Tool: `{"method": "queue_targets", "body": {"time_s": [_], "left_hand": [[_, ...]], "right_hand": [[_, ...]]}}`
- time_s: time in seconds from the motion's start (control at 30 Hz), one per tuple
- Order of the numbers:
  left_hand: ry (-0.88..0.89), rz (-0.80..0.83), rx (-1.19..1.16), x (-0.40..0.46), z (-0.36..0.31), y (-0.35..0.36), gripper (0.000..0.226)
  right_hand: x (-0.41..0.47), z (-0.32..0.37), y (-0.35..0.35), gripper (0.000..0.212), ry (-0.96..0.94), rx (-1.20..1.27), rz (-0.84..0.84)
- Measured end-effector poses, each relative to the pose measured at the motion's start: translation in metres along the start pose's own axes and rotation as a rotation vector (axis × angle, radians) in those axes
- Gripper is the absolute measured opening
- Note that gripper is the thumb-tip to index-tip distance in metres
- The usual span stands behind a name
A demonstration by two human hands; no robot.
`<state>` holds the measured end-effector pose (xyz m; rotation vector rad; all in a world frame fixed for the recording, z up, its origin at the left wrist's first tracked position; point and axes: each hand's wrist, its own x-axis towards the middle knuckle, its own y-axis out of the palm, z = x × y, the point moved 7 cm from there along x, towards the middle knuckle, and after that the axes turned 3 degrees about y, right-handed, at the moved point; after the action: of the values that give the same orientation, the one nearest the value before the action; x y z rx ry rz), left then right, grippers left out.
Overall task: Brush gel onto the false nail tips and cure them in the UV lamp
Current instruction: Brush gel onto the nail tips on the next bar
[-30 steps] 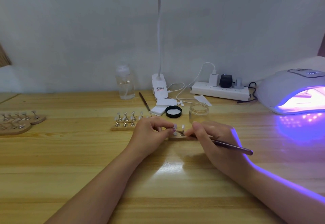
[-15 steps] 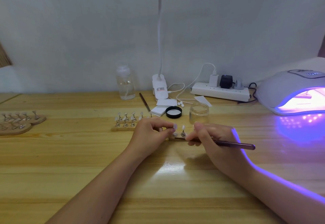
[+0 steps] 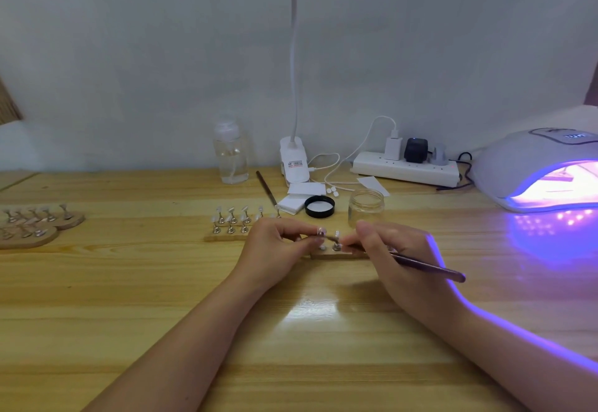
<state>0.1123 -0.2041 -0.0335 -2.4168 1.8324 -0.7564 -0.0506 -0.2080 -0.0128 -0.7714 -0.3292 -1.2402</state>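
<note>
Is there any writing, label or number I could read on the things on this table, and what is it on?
White sticker with red and dark print on the white clip base of the desk lamp: too small and blurred to read.
Lit display on top of the white domed UV nail lamp: glowing characters, too blurred to read.
White power strip: no readable marking.
No other text shows.

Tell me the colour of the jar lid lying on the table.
The lid is black-rimmed with a white inside, lying open-side up; the head view shows it.
</note>
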Motion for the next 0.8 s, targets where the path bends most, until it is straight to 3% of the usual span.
{"method": "queue_targets", "body": {"time_s": [0.23,0.37,0.5,0.67,0.8], "left_hand": [[-0.013,0.000,0.005,-0.0004,0.0001,0.0000,0.012],[-0.002,0.012,0.021,-0.0011,-0.0010,0.0003,0.010],[-0.010,0.000,0.013,-0.0011,-0.0005,-0.0008,0.010],[0.022,0.006,0.033,-0.0014,-0.0031,-0.0008,0.016],[0.037,0.003,0.036,-0.0005,-0.0031,-0.0007,0.010]], "right_hand": [[0.0021,0.0042,-0.0018,0.028,-0.039,0.006,-0.025],[-0.0017,0.0001,0.0025,0.033,0.022,0.130,0.015],[0.0014,0.0033,-0.0030,0.032,-0.038,0.029,-0.035],[-0.0016,-0.0014,0.0014,0.033,0.040,0.150,0.010],[0.0012,0.0030,-0.0011,0.031,-0.030,0.011,-0.013]]}}
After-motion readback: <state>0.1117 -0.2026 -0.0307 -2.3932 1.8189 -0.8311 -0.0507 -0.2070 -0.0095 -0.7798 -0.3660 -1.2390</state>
